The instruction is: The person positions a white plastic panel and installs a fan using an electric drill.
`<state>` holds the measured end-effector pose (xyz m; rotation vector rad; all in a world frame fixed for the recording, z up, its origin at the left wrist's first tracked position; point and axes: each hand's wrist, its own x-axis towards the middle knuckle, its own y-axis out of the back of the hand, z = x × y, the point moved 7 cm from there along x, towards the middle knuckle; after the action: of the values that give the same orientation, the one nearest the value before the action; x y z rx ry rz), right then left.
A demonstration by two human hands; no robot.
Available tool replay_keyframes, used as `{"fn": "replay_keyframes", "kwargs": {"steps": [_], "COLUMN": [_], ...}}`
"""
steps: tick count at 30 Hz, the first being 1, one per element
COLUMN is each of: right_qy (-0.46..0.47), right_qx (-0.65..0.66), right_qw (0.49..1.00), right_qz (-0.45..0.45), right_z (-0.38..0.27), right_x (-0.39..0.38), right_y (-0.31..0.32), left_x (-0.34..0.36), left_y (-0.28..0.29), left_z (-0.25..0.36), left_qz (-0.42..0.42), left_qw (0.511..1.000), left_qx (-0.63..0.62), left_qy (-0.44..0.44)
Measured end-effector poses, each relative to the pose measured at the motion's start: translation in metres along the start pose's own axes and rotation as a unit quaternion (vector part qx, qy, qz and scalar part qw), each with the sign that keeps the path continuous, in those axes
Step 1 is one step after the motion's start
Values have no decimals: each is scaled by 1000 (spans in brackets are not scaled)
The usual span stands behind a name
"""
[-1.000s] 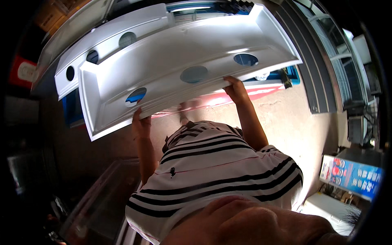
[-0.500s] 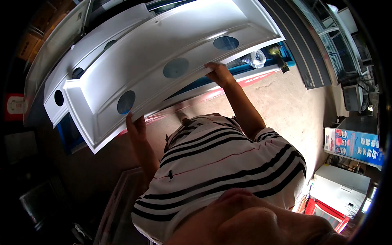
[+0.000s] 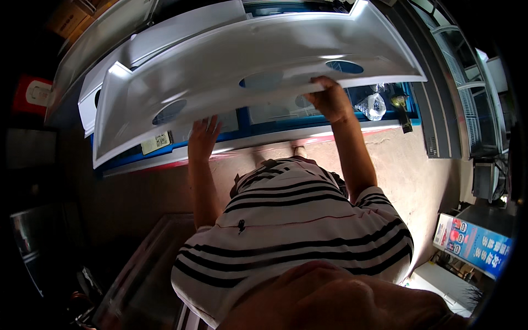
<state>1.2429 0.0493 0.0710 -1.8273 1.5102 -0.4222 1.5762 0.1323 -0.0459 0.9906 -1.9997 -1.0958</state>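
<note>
The person's right hand (image 3: 331,101) is holding the near edge of a white panel (image 3: 212,69), which is slanting above a blue-framed case (image 3: 245,119). The left hand (image 3: 203,137) is showing extended fingers at that edge (whether they are gripping, one cannot tell). A clear plastic bag (image 3: 374,107) is lying near the right hand.

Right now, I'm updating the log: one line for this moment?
right hand: gripping white panel by edge | left hand: open, near edge, contact unclear | below: blue frame
</note>
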Motion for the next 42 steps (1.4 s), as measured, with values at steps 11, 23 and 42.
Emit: {"fn": "replay_keyframes", "kwargs": {"steps": [11, 23, 42], "right_qy": [13, 87, 141], "right_qx": [-7, 17, -75], "right_qw": [996, 986, 987], "right_qz": [-90, -138, 24], "right_z": [-110, -184, -147], "right_x": [15, -14, -42], "right_y": [-73, -84, -10], "left_x": [126, 161, 168], "left_y": [-152, -205, -152], "left_z": [-40, -86, -75], "left_qz": [-186, -144, -97], "left_qw": [123, -159, -335], "left_qx": [877, 810, 792], "left_qy": [-426, -546, -501]}}
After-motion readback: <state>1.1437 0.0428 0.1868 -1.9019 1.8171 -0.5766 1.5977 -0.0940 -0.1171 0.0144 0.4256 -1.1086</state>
